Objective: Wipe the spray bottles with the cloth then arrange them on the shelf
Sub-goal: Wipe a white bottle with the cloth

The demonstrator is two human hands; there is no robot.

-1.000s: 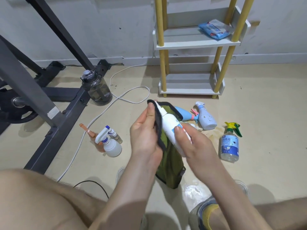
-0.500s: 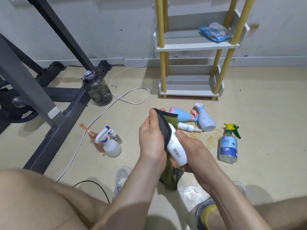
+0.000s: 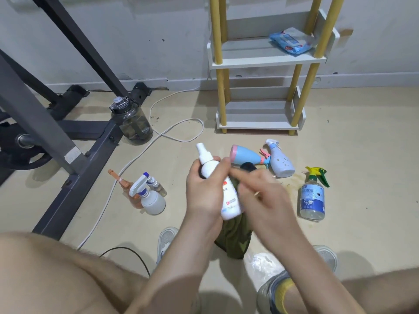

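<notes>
One white bottle [image 3: 229,196], nozzle [image 3: 203,152] now bare, in left hand [image 3: 204,200]

Right of the right hand [image 3: 267,200], the clear green-trigger bottle [image 3: 312,201] has a blue label reading "消毒液". The white bottle [image 3: 230,200] in the left hand [image 3: 204,196] carries a red patch, its print too blurred to read.

The left hand [image 3: 204,193] grips a white spray bottle [image 3: 230,200], nozzle up. A green cloth [image 3: 235,241] hangs beneath it, and the blurred right hand [image 3: 265,200] touches them.
</notes>
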